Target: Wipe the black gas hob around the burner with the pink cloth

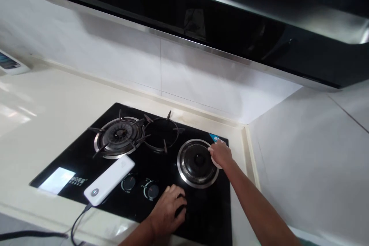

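Observation:
My right hand (pixel 221 153) is closed over a white cloth (pixel 216 164) at the right edge of the right burner (pixel 198 163). Only a little of the cloth shows beneath the fingers. This burner has a shiny metal ring, and no pan support sits on it. My left hand (pixel 170 209) rests on the black glass gas stove (pixel 207 215), near the front, with its fingers bent and apart and nothing in them. Close to it are two control knobs (pixel 151 190). A loose black pan support (pixel 161 149) lies between the burners.
The left burner (pixel 119 134) carries its pan support. A white power bank (pixel 109 180) with a black cable (pixel 75 225) lies over the stove's front left. Above hangs a black range hood (pixel 173 15). A tiled wall (pixel 305 153) bounds the right side of the pale counter (pixel 57 107).

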Motion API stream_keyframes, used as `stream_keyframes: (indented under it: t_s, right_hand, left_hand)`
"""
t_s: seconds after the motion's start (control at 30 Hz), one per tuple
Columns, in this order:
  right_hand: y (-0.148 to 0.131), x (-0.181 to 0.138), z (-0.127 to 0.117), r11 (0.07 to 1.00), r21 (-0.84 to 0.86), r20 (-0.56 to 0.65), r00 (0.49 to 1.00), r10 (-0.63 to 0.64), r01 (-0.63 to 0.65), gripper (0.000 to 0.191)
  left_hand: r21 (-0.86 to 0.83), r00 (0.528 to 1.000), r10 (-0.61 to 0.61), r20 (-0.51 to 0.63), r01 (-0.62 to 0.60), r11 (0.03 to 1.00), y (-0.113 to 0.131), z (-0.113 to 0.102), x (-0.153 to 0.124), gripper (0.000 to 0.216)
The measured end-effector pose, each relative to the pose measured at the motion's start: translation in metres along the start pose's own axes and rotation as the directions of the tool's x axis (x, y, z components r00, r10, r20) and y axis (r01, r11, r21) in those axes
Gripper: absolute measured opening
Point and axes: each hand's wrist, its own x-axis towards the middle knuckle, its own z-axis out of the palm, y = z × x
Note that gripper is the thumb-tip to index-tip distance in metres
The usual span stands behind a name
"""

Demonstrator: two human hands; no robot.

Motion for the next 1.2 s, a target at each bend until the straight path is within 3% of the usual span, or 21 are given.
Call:
stream_keyframes:
  t_s: [0.1, 0.3, 0.53, 0.67, 0.77, 0.83, 0.9, 1.07, 1.13, 1.2]
  right_hand:
    - [0.0, -0.033, 0.01, 0.995, 0.03, -0.001, 0.995, 0.1, -0.1, 0.032]
    - [-0.027, -0.087, 0.022, 0.993, 0.017, -0.033, 0.993, 0.117, -0.116, 0.03]
    - [-0.064, -0.116, 0.034, 0.989, 0.093, -0.097, 0.988, 0.122, -0.113, 0.036]
    - [-0.098, -0.131, 0.035, 0.974, 0.199, -0.097, 0.987, 0.127, -0.106, 0.031]
    - [-0.119, -0.138, 0.042, 0.942, 0.333, -0.14, 0.987, 0.084, -0.033, 0.023]
    - [-0.117, -0.14, 0.052, 0.892, 0.453, -0.209, 0.973, 0.098, 0.007, 0.019]
    - [-0.095, -0.142, 0.067, 0.823, 0.568, -0.285, 0.943, 0.174, 0.02, 0.019]
    - [-0.02, -0.161, 0.107, 0.739, 0.671, -0.418, 0.793, 0.443, -0.059, 0.028]
    - [-0.016, -0.168, 0.119, 0.748, 0.651, -0.43, 0.75, 0.503, -0.128, 0.031]
    - [-0.032, -0.173, 0.125, 0.767, 0.619, -0.442, 0.734, 0.515, -0.166, 0.029]
  left_hand:
    - [-0.004, 1.0, 0.016, 0.009, -0.016, 1.0, -0.001, -0.002, 0.003, 0.017]
    - [0.0, 0.999, 0.014, 0.032, -0.014, 1.0, -0.002, -0.003, 0.006, 0.015]
    - [-0.069, 1.0, -0.016, 0.0, 0.016, 0.997, -0.007, -0.001, 0.006, 0.017]
    - [-0.168, 0.998, -0.053, -0.016, 0.05, 0.985, -0.012, -0.002, 0.005, 0.014]
    - [-0.209, 0.998, -0.055, 0.001, 0.054, 0.976, -0.016, -0.001, 0.005, 0.015]
    - [-0.232, 0.998, -0.063, 0.019, 0.066, 0.97, -0.019, 0.0, 0.005, 0.016]
    - [-0.259, 0.996, -0.082, 0.03, 0.087, 0.962, -0.021, 0.001, 0.004, 0.016]
    - [-0.313, 0.995, -0.086, 0.044, 0.096, 0.945, -0.02, 0.0, 0.003, 0.018]
    - [-0.317, 0.996, -0.077, 0.052, 0.089, 0.944, -0.019, 0.0, 0.003, 0.018]
    - [-0.322, 0.996, -0.066, 0.052, 0.079, 0.943, -0.02, 0.001, 0.004, 0.018]
